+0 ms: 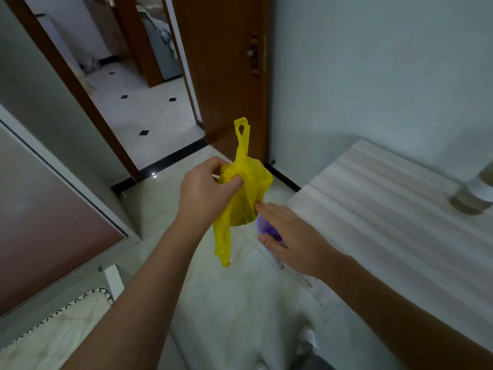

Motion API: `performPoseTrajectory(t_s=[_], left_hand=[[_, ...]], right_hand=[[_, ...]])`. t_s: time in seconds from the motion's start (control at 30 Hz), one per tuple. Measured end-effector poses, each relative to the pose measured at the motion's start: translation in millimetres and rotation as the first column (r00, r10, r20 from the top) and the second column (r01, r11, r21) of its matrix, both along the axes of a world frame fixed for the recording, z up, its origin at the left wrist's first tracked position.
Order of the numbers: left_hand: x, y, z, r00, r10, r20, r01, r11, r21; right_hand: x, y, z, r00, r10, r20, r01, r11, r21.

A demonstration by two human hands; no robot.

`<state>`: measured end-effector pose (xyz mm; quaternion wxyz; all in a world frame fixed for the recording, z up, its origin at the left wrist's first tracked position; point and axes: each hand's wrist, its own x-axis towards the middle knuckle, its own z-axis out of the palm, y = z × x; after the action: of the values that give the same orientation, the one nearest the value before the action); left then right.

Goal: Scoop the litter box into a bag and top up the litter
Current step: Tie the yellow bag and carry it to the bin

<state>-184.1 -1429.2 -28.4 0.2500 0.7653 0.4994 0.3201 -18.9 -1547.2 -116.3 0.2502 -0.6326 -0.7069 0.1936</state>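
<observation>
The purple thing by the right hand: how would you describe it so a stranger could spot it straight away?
Start at the pale striped wooden table on the right and go to its near left corner, where the right hand reaches out. Under that hand's palm sits a small purple perforated plastic scoop, just right of the crumpled yellow plastic bag gripped by the left hand. It is the only purple, hole-dotted thing there.

A brown wooden door (226, 76) stands open onto a hallway of white tiles with small black squares. Pale walls (373, 76) meet a glossy light floor (226, 303). A pale striped table (400, 222) stands at the right.
</observation>
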Motion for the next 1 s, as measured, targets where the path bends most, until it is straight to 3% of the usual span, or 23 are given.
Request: performPoseTrajectory(t_s=[0.57,1.0], left_hand=[[24.7,163.6,-26.8,0.980,0.184,-0.072,-0.185,0.982,-0.019],[-41.8,320.4,-50.0,0.981,0.191,-0.027,-0.192,0.981,-0.026]], right_hand=[[37.7,210.0,-36.9,0.981,0.193,0.029,-0.190,0.979,-0.078],[-26.8,372.3,-38.8,0.961,0.239,0.142,-0.226,0.969,-0.101]])
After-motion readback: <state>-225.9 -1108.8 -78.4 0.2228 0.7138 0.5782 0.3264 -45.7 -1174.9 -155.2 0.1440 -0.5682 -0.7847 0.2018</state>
